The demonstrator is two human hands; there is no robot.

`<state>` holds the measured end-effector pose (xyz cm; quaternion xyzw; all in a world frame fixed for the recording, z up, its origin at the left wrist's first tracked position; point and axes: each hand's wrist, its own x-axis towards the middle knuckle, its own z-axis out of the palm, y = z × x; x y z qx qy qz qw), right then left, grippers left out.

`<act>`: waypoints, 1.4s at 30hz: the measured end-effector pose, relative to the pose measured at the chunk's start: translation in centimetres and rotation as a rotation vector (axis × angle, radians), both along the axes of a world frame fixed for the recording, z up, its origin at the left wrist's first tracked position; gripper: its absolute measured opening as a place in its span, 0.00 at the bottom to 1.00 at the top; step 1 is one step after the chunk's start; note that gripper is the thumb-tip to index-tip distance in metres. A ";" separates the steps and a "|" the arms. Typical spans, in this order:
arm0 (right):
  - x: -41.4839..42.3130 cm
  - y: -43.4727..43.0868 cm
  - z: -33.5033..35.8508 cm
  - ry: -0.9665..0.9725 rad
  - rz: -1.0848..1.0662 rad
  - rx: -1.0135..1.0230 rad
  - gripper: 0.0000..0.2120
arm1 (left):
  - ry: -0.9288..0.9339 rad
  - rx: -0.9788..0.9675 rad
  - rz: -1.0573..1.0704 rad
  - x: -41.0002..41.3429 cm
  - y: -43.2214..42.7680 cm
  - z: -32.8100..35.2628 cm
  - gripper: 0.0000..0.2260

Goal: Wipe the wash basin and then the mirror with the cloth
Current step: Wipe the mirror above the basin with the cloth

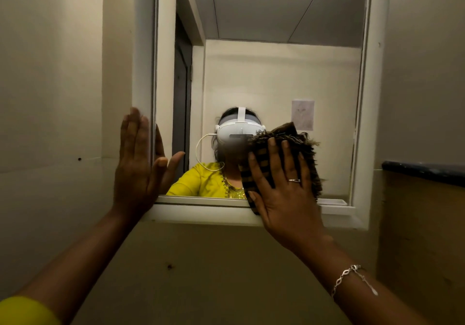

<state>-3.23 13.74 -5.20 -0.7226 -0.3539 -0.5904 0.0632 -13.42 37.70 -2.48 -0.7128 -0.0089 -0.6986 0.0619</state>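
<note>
Where set into the cream wall, white-framed mirror noted, showing ceiling and a yellow-sleeved figure. Left hand flat and spread against frame's left edge. Right hand spread, fingers pressing brown checked cloth onto glass near lower edge. Ring on right finger.

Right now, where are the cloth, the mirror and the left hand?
cloth (308,148), head view, frayed upper part above the fingers.
mirror (276,73), head view, bare glass.
left hand (137,166), head view, back of the hand.
</note>
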 end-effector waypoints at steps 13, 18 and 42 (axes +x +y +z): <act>-3.8 8.1 1.8 -0.112 0.125 -0.239 0.27 | 0.062 -0.170 -0.337 -0.5 -0.4 -4.2 0.34; -4.4 10.1 2.1 -0.165 0.148 -0.430 0.35 | 0.046 -0.192 -0.471 -0.5 -0.3 -4.4 0.37; -0.7 0.2 1.9 0.006 0.406 -0.756 0.22 | 0.014 -0.269 -0.308 -0.5 -1.8 -4.2 0.38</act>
